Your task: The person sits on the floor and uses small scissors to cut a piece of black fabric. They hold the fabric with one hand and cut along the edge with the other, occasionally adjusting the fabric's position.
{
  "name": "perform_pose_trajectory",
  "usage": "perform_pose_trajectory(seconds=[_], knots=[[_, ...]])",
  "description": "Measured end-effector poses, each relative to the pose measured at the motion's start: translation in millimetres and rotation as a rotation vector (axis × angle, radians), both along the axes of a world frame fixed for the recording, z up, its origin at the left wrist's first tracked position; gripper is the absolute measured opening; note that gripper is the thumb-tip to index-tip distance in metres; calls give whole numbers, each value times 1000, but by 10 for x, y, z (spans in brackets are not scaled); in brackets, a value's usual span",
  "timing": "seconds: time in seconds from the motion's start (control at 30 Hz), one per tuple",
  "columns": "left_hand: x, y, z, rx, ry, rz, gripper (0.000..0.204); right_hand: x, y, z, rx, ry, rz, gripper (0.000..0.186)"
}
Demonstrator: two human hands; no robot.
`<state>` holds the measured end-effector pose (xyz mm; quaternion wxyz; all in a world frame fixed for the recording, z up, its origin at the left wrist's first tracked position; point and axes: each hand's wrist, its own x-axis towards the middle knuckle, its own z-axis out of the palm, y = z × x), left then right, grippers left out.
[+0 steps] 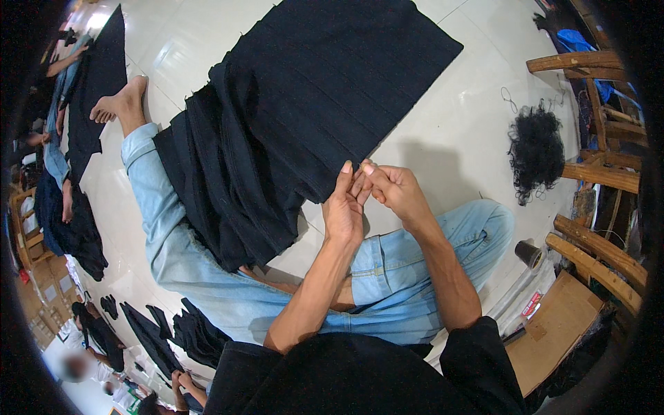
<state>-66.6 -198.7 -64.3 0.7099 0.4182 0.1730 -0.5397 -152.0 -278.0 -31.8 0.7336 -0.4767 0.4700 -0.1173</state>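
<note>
Head view: you are sitting on the floor point(449, 131) with both hands raised together at the edge of a dark cloth stack point(290, 124).

Your left hand point(344, 207) and right hand point(394, 190) are meeting fingertip to fingertip, pinching something too small to make out right at the near corner of the dark cloth stack, which is lying across your outstretched left leg and spreading away beyond your hands. A tangle of black thread point(536, 152) is lying well off to the right of your right hand, and a dark thread spool point(529, 254) is standing below it, beside your right knee.
</note>
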Motion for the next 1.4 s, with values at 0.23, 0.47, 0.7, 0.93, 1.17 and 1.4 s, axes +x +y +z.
perform_pose_trajectory(seconds=[0.23, 0.47, 0.7, 0.93, 1.17, 1.4], knots=[[-25, -39, 20, -76, -66, -47, 37, -133, -65, -77, -37, 130, 40, 37], [-94, -422, 59, -103, -66, -69, 52, -278, -327, 184, 34, 133, -122, 39], [-118, -497, 54, 51, -112, -78, 36, -251, -322, 102, 43, 63, -93, 40], [-86, -673, 301, 272, -127, -119, 37, -231, -317, 14, -9, 79, -126, 40], [-160, -529, 108, 198, -137, -72, 41, -230, -321, -68, -27, 107, -90, 40], [-118, -429, 46, 116, -103, -107, 33, -169, -336, 20, 8, 134, -64, 41]])
